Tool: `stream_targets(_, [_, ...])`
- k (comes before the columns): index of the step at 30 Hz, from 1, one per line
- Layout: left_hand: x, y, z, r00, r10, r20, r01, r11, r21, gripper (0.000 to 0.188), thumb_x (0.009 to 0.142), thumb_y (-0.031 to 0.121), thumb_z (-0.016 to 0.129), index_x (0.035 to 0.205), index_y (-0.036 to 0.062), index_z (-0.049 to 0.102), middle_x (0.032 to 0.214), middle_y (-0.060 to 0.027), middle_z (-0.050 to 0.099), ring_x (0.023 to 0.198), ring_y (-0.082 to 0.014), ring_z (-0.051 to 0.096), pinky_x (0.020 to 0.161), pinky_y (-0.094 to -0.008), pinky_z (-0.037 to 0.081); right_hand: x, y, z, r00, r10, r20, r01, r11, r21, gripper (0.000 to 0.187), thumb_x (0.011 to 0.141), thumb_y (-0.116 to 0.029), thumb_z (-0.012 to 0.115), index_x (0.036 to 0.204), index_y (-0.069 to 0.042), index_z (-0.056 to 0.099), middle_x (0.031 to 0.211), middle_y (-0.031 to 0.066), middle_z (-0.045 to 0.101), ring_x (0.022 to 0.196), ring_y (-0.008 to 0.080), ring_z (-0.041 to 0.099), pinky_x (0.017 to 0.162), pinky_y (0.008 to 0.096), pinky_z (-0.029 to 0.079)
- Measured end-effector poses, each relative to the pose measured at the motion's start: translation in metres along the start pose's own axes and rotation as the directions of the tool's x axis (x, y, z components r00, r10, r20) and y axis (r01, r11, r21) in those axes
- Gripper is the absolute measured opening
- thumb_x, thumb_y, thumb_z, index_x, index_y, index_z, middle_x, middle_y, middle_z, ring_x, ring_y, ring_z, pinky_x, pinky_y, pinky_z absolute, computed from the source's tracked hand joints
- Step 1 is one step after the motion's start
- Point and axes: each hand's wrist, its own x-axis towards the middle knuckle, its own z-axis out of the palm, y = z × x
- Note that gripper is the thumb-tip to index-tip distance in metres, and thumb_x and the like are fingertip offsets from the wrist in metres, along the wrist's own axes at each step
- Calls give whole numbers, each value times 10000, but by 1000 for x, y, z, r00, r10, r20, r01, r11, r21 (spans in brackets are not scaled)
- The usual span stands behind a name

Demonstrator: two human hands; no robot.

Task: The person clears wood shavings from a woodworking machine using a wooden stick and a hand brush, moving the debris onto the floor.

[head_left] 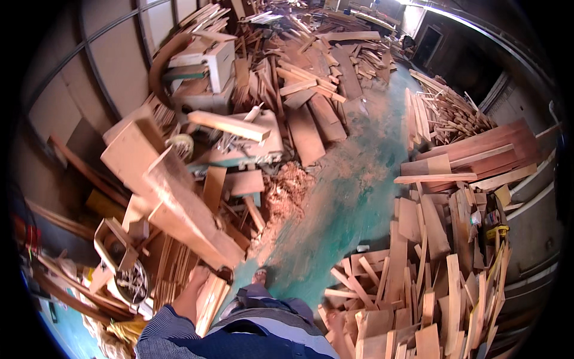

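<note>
My left hand hangs low on the left, close to the lower end of a long leaning plank. Beside it a short bundle of pale wood strips stands near my leg; whether the hand touches it I cannot tell, as the fingers are blurred. At the lower right, my right hand is next to the front edge of a pile of upright wood offcuts. Its fingers are too indistinct to show any grip.
A sawdust-strewn green floor runs ahead between heaps of wood. To the left stand a cluttered machine table, a sawdust heap and a bucket of scraps. Stacked boards line the right wall.
</note>
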Motion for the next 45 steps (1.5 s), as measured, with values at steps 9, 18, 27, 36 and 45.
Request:
stream_targets(9, [242,514,62,927,341,158,-367,911,188,478,908,489,584,887,36,734,911,-223,710,882,-377,702,789,-485,538,215,-125,-43,978,187,91,-190,982,23,203,891,-240,593,935,-72,698,682,108,638,553,241,606,491,386,489])
stream_targets(18, [230,699,232,741,465,485,-616,757,216,421,892,522,581,1062,179,756,979,-164,731,906,-343,701,817,-461,545,486,-171,-239,980,197,-13,-194,974,115,178,879,-202,577,854,-57,679,639,96,613,497,233,577,421,365,454])
stream_targets(27, [368,686,327,909,-242,338,111,925,363,263,742,241,733,826,-9,727,785,-178,737,668,-299,732,629,-409,597,839,-346,-467,950,-110,-291,159,976,150,249,854,-209,609,982,-62,764,818,164,735,681,269,711,639,419,565])
stream_targets(36, [602,1087,411,889,288,356,-410,847,338,384,771,352,599,969,50,728,990,-216,708,925,-422,683,810,-483,549,987,-414,-448,984,179,17,-180,977,117,208,845,-207,615,926,-55,732,674,100,661,545,227,638,517,393,518])
stream_targets(45, [737,1512,553,786,486,382,-579,795,181,293,834,312,599,953,61,692,953,-234,697,923,-431,675,813,-521,527,1213,-495,-543,989,131,65,-137,986,100,139,846,-125,583,839,-37,691,626,91,622,480,214,589,448,364,478])
